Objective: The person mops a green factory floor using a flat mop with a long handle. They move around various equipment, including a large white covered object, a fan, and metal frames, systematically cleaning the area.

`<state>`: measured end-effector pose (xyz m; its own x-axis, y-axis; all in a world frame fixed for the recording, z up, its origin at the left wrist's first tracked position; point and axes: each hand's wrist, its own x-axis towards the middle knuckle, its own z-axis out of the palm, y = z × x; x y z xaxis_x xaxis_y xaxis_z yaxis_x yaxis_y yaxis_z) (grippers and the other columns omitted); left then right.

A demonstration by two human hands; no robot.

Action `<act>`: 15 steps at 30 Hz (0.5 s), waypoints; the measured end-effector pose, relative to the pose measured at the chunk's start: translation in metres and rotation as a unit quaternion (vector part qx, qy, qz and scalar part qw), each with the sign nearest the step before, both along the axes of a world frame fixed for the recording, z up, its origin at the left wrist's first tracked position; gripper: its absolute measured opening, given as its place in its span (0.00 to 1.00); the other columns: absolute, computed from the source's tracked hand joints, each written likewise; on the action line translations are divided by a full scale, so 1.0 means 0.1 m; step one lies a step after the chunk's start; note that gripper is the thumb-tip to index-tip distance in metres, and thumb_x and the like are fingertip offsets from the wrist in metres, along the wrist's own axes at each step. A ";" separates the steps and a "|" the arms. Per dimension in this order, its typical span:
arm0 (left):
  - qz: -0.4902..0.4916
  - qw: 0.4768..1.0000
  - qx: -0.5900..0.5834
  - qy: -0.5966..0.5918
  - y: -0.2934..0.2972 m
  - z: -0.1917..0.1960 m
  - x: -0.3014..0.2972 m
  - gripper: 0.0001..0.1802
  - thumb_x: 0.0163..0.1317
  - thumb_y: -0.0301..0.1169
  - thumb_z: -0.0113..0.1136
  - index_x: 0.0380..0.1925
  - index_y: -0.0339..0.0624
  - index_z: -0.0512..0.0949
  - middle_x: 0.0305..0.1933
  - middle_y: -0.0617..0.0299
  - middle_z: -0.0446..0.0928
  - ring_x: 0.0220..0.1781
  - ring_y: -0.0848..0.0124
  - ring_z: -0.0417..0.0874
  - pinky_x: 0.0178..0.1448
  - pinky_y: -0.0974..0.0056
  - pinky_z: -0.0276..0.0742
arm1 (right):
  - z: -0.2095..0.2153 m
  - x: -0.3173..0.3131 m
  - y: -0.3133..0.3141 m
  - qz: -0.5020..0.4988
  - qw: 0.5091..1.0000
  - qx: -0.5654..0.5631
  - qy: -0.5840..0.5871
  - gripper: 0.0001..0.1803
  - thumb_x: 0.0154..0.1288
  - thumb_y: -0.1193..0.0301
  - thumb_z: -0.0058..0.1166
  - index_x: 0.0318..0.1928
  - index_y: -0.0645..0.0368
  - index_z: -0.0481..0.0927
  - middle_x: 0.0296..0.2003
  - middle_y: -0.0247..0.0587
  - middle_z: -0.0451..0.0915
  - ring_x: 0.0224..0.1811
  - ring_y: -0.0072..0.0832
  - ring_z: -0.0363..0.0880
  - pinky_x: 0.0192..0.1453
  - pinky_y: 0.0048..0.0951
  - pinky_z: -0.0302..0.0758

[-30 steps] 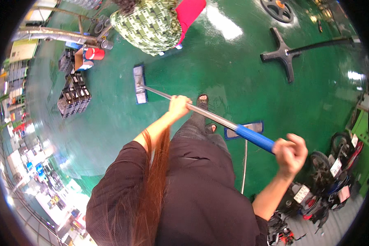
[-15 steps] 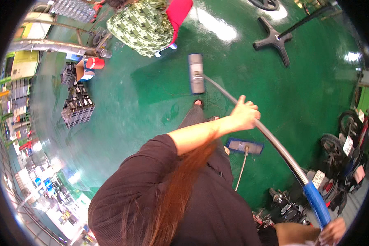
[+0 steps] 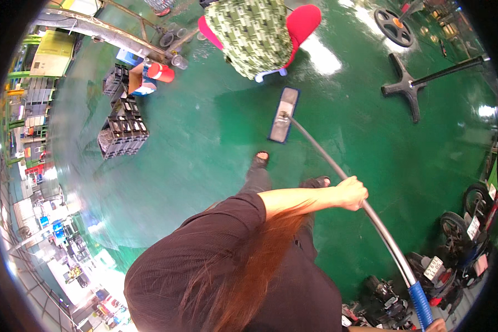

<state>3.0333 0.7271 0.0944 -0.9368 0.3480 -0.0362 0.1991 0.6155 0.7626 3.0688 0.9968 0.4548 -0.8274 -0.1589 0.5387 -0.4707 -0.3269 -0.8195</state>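
My left hand (image 3: 351, 193) is closed around the silver pole (image 3: 383, 228) of a flat mop, with the arm stretched across my body. At the lower right edge, my right hand (image 3: 437, 326) is at the blue grip (image 3: 420, 304) on the pole's upper end; only part of this hand shows, with its fingers around the grip. The mop head (image 3: 284, 115), a grey plate with a blue rim, lies on the green floor ahead of my sandalled feet (image 3: 262, 157). Its long side points away from me.
A person in a patterned green top (image 3: 252, 36) is just beyond the mop head. Black crates (image 3: 124, 135) and a red container (image 3: 161, 72) stand at left. A black cross-shaped stand (image 3: 408, 86) is at far right. Motorbikes (image 3: 454, 227) line the right side.
The view has shifted, so the person, crates and stand appear farther right. The mop head has turned slightly. A second flat mop seen near my feet before is out of sight. My feet have moved.
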 end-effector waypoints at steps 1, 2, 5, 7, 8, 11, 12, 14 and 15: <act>-0.032 0.999 -0.029 -0.020 -0.31 -0.10 0.19 0.06 0.38 0.36 0.58 0.14 0.48 0.78 0.14 0.57 0.75 0.22 0.57 0.80 0.33 0.54 0.72 | -0.17 0.20 -0.20 -0.007 0.999 -0.031 -0.015 0.13 0.63 0.76 0.39 0.48 0.65 0.68 0.10 0.28 0.59 0.08 0.18 0.57 0.16 0.25 0.61; -0.063 0.996 -0.051 -0.043 -0.59 -0.17 0.41 0.06 0.38 0.37 0.58 0.15 0.49 0.78 0.14 0.57 0.75 0.22 0.58 0.80 0.34 0.54 0.72 | -0.30 0.38 -0.38 -0.014 0.998 -0.055 -0.034 0.13 0.63 0.77 0.39 0.48 0.65 0.68 0.10 0.28 0.60 0.08 0.18 0.57 0.15 0.25 0.61; -0.041 0.993 -0.103 -0.038 -1.49 -0.36 0.91 0.06 0.37 0.38 0.59 0.16 0.51 0.77 0.17 0.61 0.76 0.25 0.61 0.80 0.36 0.55 0.71 | -0.62 0.80 -0.94 -0.046 0.993 -0.072 -0.081 0.11 0.63 0.76 0.40 0.45 0.64 0.67 0.10 0.29 0.59 0.08 0.19 0.56 0.16 0.24 0.59; -0.027 0.986 -0.156 -0.047 -2.16 -0.45 1.17 0.07 0.36 0.39 0.61 0.18 0.52 0.77 0.18 0.63 0.76 0.29 0.63 0.80 0.38 0.55 0.71 | -0.97 1.15 -1.42 -0.096 0.990 -0.032 -0.103 0.07 0.62 0.73 0.42 0.40 0.60 0.66 0.08 0.27 0.55 0.09 0.19 0.53 0.19 0.22 0.56; -0.032 0.980 -0.190 -0.053 -2.46 -0.50 1.28 0.08 0.36 0.38 0.61 0.19 0.53 0.77 0.20 0.64 0.76 0.32 0.64 0.80 0.39 0.55 0.71 | -1.11 1.36 -1.69 -0.128 0.985 -0.008 -0.111 0.05 0.62 0.72 0.43 0.37 0.59 0.65 0.08 0.26 0.54 0.09 0.19 0.52 0.20 0.21 0.55; 0.019 0.967 -0.243 -0.070 -3.32 -0.80 1.62 0.09 0.40 0.38 0.62 0.25 0.54 0.80 0.28 0.65 0.77 0.44 0.66 0.78 0.48 0.49 0.68 | -1.52 1.80 -2.63 -0.142 0.974 0.001 -0.178 0.10 0.59 0.69 0.55 0.32 0.60 0.68 0.11 0.30 0.64 0.10 0.18 0.59 0.21 0.25 0.65; 0.054 0.966 -0.246 -0.057 -3.56 -0.92 1.73 0.10 0.42 0.38 0.62 0.27 0.54 0.80 0.32 0.65 0.77 0.47 0.66 0.77 0.51 0.46 0.67 | -1.69 1.94 -2.86 -0.123 0.975 -0.018 -0.186 0.08 0.59 0.72 0.55 0.35 0.61 0.70 0.13 0.29 0.64 0.11 0.17 0.59 0.24 0.26 0.68; 0.074 0.944 -0.300 -0.118 -3.97 -1.07 1.85 0.11 0.44 0.39 0.62 0.31 0.54 0.81 0.38 0.65 0.77 0.51 0.66 0.75 0.56 0.42 0.63 | -1.96 2.19 -3.23 -0.077 0.977 0.013 -0.199 0.08 0.59 0.78 0.52 0.40 0.62 0.73 0.14 0.28 0.63 0.11 0.16 0.57 0.28 0.28 0.70; 0.077 0.937 -0.317 -0.122 -4.10 -1.10 1.91 0.12 0.44 0.38 0.62 0.31 0.54 0.81 0.39 0.66 0.78 0.51 0.67 0.75 0.57 0.42 0.62 | -2.06 2.33 -3.38 -0.073 0.976 0.015 -0.205 0.08 0.59 0.81 0.50 0.40 0.63 0.73 0.14 0.27 0.63 0.11 0.16 0.57 0.29 0.28 0.70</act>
<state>3.2241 0.3169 -0.0152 -0.9112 0.0446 -0.4096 -0.0631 0.9673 0.2457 3.3016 0.6591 0.2490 -0.9875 -0.0336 0.1540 -0.1406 -0.2548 -0.9567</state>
